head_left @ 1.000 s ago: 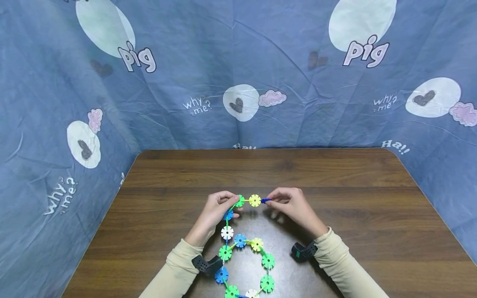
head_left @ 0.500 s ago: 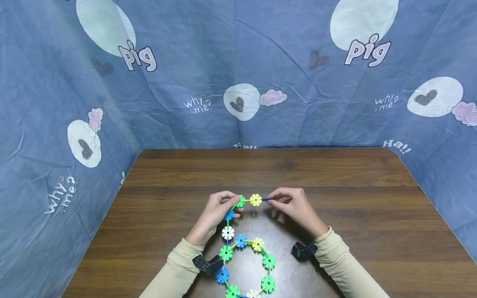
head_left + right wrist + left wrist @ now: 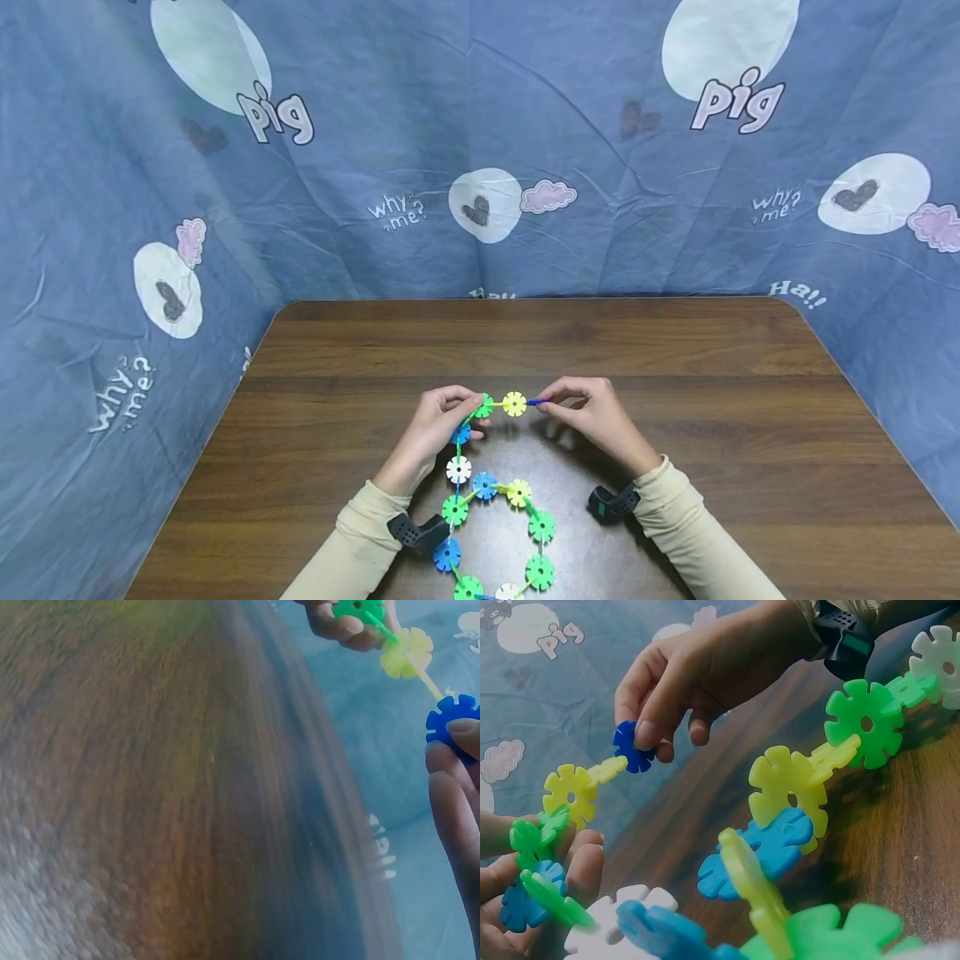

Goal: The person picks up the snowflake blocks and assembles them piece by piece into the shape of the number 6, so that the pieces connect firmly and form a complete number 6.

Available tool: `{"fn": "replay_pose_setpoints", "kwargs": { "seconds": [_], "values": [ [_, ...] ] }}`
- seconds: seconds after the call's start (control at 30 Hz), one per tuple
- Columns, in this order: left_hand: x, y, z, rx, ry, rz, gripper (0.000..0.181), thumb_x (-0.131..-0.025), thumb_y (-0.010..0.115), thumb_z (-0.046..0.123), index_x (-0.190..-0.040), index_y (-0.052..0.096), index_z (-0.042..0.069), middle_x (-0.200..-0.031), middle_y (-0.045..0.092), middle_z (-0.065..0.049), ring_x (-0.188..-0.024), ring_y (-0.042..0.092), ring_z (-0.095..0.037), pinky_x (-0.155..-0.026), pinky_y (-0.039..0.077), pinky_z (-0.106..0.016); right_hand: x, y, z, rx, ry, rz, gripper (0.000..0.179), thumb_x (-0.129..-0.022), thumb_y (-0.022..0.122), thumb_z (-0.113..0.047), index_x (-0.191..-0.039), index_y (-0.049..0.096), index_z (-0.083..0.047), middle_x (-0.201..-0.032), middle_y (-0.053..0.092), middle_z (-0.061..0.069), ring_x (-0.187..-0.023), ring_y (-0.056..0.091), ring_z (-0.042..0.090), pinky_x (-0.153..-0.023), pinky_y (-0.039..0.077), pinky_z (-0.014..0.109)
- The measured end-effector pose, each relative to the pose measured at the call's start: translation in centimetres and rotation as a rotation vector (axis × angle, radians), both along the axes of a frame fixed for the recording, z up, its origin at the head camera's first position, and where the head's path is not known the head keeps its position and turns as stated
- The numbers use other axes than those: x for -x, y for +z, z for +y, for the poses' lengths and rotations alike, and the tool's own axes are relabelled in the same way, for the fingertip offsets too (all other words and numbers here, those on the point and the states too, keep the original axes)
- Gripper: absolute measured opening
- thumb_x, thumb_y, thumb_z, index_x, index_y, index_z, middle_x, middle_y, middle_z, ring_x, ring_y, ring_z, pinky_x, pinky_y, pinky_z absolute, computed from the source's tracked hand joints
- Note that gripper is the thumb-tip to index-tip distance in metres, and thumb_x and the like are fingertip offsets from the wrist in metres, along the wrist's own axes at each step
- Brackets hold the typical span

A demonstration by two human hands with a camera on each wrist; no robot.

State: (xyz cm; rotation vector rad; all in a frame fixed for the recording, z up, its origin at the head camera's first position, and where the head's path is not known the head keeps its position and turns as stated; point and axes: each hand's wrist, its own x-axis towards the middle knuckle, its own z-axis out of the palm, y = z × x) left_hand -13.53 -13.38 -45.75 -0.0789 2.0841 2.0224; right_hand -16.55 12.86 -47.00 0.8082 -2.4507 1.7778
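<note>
A chain of notched plastic snowflake discs in green, yellow, blue and white runs up the middle of the table. Its lower part forms a ring, with a green disc [image 3: 541, 572] on the right side. My left hand [image 3: 438, 421] pinches the chain near its upper corner, at a green disc [image 3: 484, 405]. Right of that come a yellow disc [image 3: 514, 404] and a small yellow link disc. Between thumb and forefinger, my right hand [image 3: 592, 412] pinches a dark blue snowflake disc [image 3: 634, 746] at the chain's end, its edge meeting the yellow link.
The brown wooden table [image 3: 712, 375] has rounded far corners. A blue printed cloth [image 3: 585, 108] hangs behind it and along both sides. Black wrist devices [image 3: 611, 506] are strapped over both sleeves. The ring's near end runs past the bottom of the head view.
The dark blue disc has turned slightly in my right fingers and now lies nearly in line with the chain. Both hands otherwise stay in place, holding the chain.
</note>
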Motion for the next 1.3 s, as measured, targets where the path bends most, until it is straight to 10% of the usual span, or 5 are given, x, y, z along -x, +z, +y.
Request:
{"fn": "replay_pose_setpoints", "kwargs": {
  "seconds": [0.63, 0.93, 1.3],
  "values": [
    [0.00, -0.05, -0.20, -0.024, -0.009, -0.005, 0.026, -0.102, 0.064, 0.014, -0.110, 0.066, -0.011, -0.106, 0.076, -0.022, -0.083, 0.077, -0.018, -0.073, 0.066, -0.032, -0.32, 0.29, -0.30, 0.033, -0.008, -0.075, 0.010, -0.091, 0.077, -0.004, -0.100, 0.077, -0.002, -0.089, 0.078, 0.020, -0.061, 0.073, 0.042, -0.050, 0.059, 0.044],
    [-0.03, -0.01, -0.22, -0.007, -0.017, -0.006, 0.025, -0.103, 0.063, 0.014, -0.111, 0.066, -0.010, -0.109, 0.075, -0.024, -0.082, 0.077, -0.016, -0.075, 0.066, -0.034, -0.17, 0.12, -0.21, 0.016, -0.005, -0.005, 0.008, -0.089, 0.079, -0.004, -0.097, 0.078, -0.006, -0.092, 0.080, 0.014, -0.072, 0.077, 0.037, -0.064, 0.064, 0.034],
    [-0.05, 0.03, -0.27, -0.007, -0.016, -0.008, 0.025, -0.103, 0.063, 0.014, -0.111, 0.066, -0.009, -0.104, 0.077, -0.011, -0.080, 0.076, -0.013, -0.075, 0.066, -0.034, 0.05, -0.18, -0.03, 0.084, 0.033, -0.131, 0.011, -0.090, 0.078, -0.005, -0.099, 0.073, -0.001, -0.092, 0.079, 0.019, -0.080, 0.077, 0.042, -0.074, 0.065, 0.043]
  ]
}}
